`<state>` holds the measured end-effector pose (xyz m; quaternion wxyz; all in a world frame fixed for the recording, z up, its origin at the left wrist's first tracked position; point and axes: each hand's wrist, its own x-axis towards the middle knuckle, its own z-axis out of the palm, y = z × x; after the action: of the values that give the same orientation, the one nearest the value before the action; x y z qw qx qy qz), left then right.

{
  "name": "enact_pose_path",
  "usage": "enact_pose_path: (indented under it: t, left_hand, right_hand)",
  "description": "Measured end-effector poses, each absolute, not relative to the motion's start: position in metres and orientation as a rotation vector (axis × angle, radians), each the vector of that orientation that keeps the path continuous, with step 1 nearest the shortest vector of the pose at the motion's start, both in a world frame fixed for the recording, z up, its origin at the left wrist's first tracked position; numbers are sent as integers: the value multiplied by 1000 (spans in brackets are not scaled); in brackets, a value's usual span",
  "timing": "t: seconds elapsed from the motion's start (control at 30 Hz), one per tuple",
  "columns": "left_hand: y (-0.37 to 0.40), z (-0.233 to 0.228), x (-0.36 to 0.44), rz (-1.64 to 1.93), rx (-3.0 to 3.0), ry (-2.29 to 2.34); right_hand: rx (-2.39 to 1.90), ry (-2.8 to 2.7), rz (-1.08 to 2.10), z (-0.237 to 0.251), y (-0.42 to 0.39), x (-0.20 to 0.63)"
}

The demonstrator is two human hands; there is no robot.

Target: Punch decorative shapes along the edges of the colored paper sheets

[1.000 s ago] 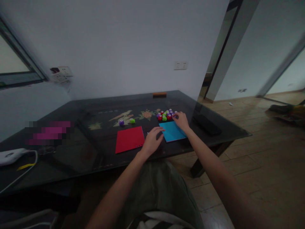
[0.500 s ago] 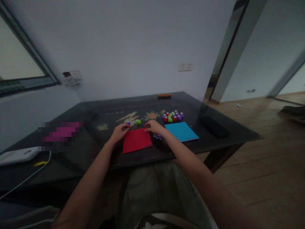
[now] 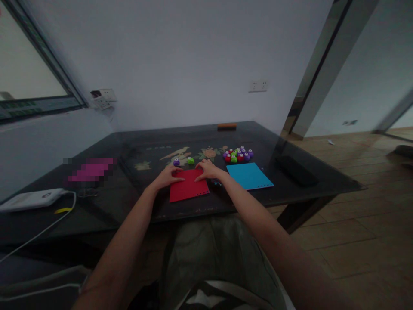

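A red sheet (image 3: pixel 189 187) with a row of dark marks along its near edge lies on the dark table. My left hand (image 3: pixel 167 177) rests at its far left corner, thumb stretched over the sheet and apart from the fingers. At the far right corner is my right hand (image 3: pixel 207 169), thumb and fingers spread on the paper. Just beyond the sheet stand a purple eyeball toy (image 3: pixel 176 162) and a green eyeball toy (image 3: pixel 190 160). Small colourful bits (image 3: pixel 216 183) show partly behind my right wrist. A blue sheet (image 3: pixel 249 175) lies to the right.
Several red, green and purple eyeball toys (image 3: pixel 238 155) cluster behind the blue sheet. A black case (image 3: pixel 297 171) lies at the right, a brown bar (image 3: pixel 226 126) at the back. On the left are a blurred pink item (image 3: pixel 92 169), a white device (image 3: pixel 34 199) and its cable (image 3: pixel 48 234).
Both hands have opened from pinched fingers, with the thumbs now stretched over the red sheet. The whole view has shifted slightly; the toys and blue sheet keep their places on the table.
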<state>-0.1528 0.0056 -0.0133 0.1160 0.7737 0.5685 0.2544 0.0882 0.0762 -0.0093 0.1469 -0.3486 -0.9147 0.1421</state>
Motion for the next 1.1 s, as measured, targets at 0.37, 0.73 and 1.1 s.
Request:
enact_pose_path:
  t: [0.37,0.73,1.1]
  left_hand:
    - [1,-9,-150,821,2272,1610]
    - [3,-9,-151,984,2201,1695]
    - [2,-9,-150,1032,2188,1709]
  right_hand:
    - [-901,-2466,491,-11,72,89]
    - [-1030,-2321,495,-3,72,90]
    - [-866,-2275,566,-1,69,95]
